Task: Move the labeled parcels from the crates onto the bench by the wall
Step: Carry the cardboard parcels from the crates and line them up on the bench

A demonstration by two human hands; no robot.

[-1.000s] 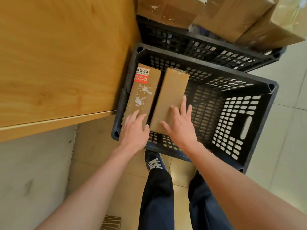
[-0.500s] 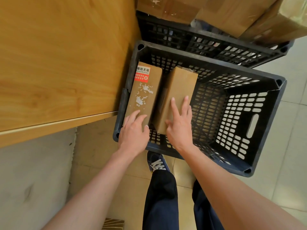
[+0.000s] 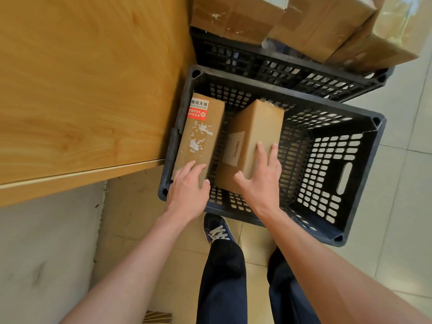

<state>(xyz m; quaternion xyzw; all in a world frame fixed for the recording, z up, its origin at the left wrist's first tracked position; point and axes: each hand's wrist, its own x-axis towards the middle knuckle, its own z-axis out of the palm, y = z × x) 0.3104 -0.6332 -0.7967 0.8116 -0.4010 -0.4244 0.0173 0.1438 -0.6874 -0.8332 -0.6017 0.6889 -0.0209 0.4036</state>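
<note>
Inside the black perforated plastic crate (image 3: 327,160), two brown cardboard parcels are grasped: the red-stickered one (image 3: 198,139) by the left hand (image 3: 187,190), the white-labelled one (image 3: 252,141) by the right hand (image 3: 261,183).

the near crate (image 3: 364,146) lies open rightward of its two parcels (image 3: 254,136). the wooden bench (image 3: 88,85) crowds its left rim; a box-laden crate (image 3: 280,66) blocks beyond.

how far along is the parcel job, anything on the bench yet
No parcels show on the visible bench top. In hand: the left hand grips the red-stickered parcel and the right hand the white-labeled parcel, both in the near crate. Left: the boxes on the far crate.
</note>
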